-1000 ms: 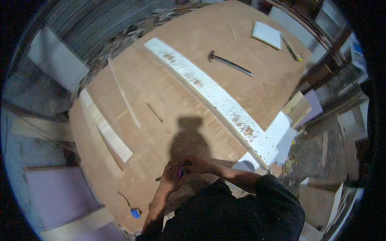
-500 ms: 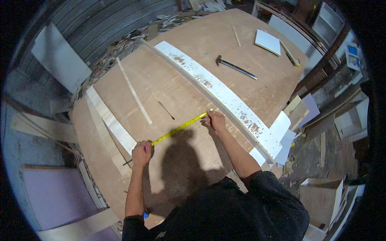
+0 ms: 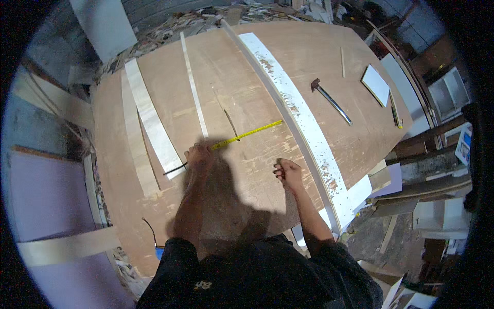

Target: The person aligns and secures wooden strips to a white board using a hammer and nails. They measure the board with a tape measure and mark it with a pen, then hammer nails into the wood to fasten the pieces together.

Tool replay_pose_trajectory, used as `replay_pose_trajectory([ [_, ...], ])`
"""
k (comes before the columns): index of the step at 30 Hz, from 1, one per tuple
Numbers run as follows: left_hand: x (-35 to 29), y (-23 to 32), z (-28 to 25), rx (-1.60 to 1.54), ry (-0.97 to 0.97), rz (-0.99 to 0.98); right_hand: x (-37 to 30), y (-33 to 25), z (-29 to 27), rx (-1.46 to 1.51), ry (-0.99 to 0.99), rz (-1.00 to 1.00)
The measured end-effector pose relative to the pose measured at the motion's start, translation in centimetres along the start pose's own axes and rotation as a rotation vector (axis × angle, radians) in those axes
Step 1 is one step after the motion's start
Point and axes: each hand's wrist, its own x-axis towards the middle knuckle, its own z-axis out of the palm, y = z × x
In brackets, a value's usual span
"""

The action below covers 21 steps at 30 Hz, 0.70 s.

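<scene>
My left hand point(image 3: 199, 155) is closed around a tape measure whose case is mostly hidden by the fingers. A dark strap point(image 3: 175, 169) trails from that hand across a pale wooden strip point(image 3: 153, 123). The yellow tape blade point(image 3: 252, 132) runs out to the right over the brown board point(image 3: 257, 190), its free end close to a long white board point(image 3: 293, 105) with chipped patches. Below that end, my right hand point(image 3: 289, 174) hovers with its fingers curled in, apart from the blade, and no object shows in it. A thin dark stick point(image 3: 229, 119) lies partly under the blade.
A hammer point(image 3: 332, 102) lies right of the white board, with a small white panel point(image 3: 375, 85) beyond it. Left of centre lies a narrow wooden strip point(image 3: 194, 85). Scrap wood point(image 3: 206, 18) is heaped behind the board. Purple panels point(image 3: 49, 195) stand at the left.
My right hand has let go of the tape's end and moved down toward me. The blade now sticks out unsupported from my left hand. The whole view has shifted.
</scene>
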Motion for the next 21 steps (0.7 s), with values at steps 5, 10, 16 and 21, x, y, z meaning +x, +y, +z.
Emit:
replay_pose_trajectory([
  [5,0.3,0.2,2.7,0.021,0.064,0.036,-3.2,-2.4,-4.8,-0.091,0.069,-0.121],
  [10,0.4,1.2,2.6,-0.151,0.021,-0.102,-0.8,-5.4,-8.9,-0.659,0.337,-0.459],
  [16,0.0,1.4,1.3,-0.032,0.004,-0.027,2.6,-6.5,-8.3,-1.369,0.212,-0.643],
  [21,-0.3,2.0,1.1,-0.004,0.088,-0.039,1.4,-6.3,-6.0,-1.499,0.401,-0.554],
])
